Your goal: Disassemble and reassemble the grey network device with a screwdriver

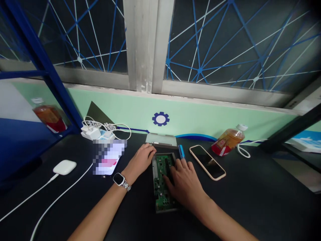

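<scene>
A green circuit board (162,187) in a shallow metal frame lies on the dark desk in front of me. My left hand (142,158) is at the frame's upper left corner, with its fingers bent together against the edge. Over the right side of the board is my right hand (185,179), its fingers curled and the thumb down on the board. This hand covers much of the board's right half, so what is under its fingertips is partly hidden. Just beyond the right fingers lies a blue marker (181,152). A flat metal cover (162,140) rests behind the board against the wall.
To the right are a phone (208,162) with a pale case and a drink bottle (229,140). On the left lie a lit phone (109,160), a white earbud case (64,167) on a cable, and a power strip (96,132) with plugs. Another bottle (50,115) stands far left.
</scene>
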The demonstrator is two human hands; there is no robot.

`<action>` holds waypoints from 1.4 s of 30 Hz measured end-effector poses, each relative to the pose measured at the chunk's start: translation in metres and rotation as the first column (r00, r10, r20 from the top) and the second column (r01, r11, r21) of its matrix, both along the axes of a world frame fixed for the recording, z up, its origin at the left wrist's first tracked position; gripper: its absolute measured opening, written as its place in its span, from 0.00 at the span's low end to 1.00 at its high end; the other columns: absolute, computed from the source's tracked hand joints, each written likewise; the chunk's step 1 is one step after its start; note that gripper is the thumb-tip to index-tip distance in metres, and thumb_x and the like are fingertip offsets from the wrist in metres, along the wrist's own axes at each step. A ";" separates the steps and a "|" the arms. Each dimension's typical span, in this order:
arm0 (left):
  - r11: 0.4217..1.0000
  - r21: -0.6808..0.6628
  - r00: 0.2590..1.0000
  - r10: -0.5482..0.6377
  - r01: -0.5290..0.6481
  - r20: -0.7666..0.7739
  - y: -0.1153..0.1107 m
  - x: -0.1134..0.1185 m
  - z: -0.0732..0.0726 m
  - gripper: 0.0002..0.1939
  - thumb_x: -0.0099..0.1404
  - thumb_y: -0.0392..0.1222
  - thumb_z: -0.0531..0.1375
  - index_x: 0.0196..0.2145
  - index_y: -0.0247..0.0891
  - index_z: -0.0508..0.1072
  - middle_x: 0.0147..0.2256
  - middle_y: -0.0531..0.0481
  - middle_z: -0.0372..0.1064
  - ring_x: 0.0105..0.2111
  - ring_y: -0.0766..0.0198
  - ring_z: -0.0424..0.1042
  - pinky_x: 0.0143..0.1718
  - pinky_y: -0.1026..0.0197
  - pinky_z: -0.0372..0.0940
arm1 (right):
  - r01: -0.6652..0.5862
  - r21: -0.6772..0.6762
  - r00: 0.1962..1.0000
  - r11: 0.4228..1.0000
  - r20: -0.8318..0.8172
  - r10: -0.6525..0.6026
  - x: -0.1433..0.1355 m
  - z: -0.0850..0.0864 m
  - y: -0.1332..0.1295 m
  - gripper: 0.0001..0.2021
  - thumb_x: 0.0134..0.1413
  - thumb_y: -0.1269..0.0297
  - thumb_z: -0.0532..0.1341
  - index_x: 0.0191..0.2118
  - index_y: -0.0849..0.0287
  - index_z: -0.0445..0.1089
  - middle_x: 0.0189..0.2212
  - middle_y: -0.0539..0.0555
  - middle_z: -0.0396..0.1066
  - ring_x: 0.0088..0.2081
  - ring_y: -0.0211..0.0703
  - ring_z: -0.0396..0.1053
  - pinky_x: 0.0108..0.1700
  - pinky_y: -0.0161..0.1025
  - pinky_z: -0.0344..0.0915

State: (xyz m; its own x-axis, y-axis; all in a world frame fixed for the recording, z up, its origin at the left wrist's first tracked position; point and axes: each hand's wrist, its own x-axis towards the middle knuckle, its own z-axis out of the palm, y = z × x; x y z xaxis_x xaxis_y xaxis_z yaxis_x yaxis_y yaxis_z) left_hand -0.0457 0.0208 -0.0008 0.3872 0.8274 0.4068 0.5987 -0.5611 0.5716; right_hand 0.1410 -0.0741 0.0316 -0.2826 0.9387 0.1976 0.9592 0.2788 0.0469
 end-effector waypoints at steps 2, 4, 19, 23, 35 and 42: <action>1.000 0.010 0.999 -0.005 0.005 -0.034 0.000 -0.002 0.001 0.11 0.71 0.37 0.51 0.37 0.39 0.74 0.37 0.47 0.69 0.40 0.58 0.70 0.44 0.57 0.63 | 0.010 -0.018 1.000 1.000 0.021 -0.010 -0.002 0.001 0.000 0.17 0.63 0.56 0.54 0.33 0.61 0.74 0.38 0.63 0.70 0.45 0.58 0.62 0.48 0.52 0.52; 1.000 0.021 0.999 -0.002 0.003 -0.049 0.000 -0.001 0.001 0.11 0.71 0.36 0.51 0.37 0.39 0.73 0.37 0.47 0.69 0.40 0.58 0.70 0.44 0.57 0.63 | 0.000 -0.027 0.999 1.000 0.044 0.002 -0.005 0.003 -0.001 0.16 0.63 0.59 0.54 0.33 0.61 0.75 0.37 0.63 0.70 0.45 0.58 0.63 0.48 0.52 0.51; 0.999 -0.042 0.997 0.030 -0.028 0.070 0.003 0.000 -0.004 0.12 0.71 0.40 0.51 0.37 0.39 0.74 0.36 0.46 0.74 0.37 0.58 0.73 0.40 0.59 0.63 | -0.018 0.030 0.998 0.999 -0.051 0.019 -0.021 0.003 -0.003 0.12 0.61 0.64 0.56 0.31 0.60 0.74 0.33 0.60 0.72 0.41 0.52 0.65 0.49 0.50 0.52; 0.993 -0.094 0.985 0.088 -0.075 0.148 0.003 -0.004 0.002 0.15 0.73 0.45 0.48 0.37 0.40 0.74 0.34 0.47 0.75 0.35 0.57 0.74 0.37 0.59 0.62 | -0.024 0.078 0.992 0.997 -0.123 0.033 -0.026 0.005 -0.003 0.12 0.60 0.63 0.56 0.29 0.59 0.73 0.32 0.59 0.71 0.41 0.52 0.64 0.48 0.50 0.53; 0.525 -0.589 0.635 0.114 0.614 0.764 -0.019 0.008 0.038 0.24 0.68 0.59 0.54 0.47 0.35 0.71 0.40 0.41 0.75 0.36 0.58 0.75 0.38 0.56 0.70 | -0.297 -0.074 0.311 0.952 -0.950 0.023 -0.005 0.010 0.017 0.17 0.65 0.51 0.53 0.29 0.57 0.61 0.29 0.49 0.61 0.32 0.39 0.60 0.37 0.36 0.59; 0.438 -0.654 0.678 0.126 0.617 0.724 -0.019 -0.007 0.034 0.22 0.65 0.49 0.63 0.53 0.38 0.69 0.44 0.40 0.72 0.36 0.61 0.74 0.35 0.58 0.72 | -0.461 -0.166 0.049 0.872 -0.986 -0.162 0.012 0.004 0.017 0.13 0.56 0.51 0.64 0.34 0.58 0.72 0.30 0.50 0.70 0.33 0.42 0.67 0.39 0.37 0.64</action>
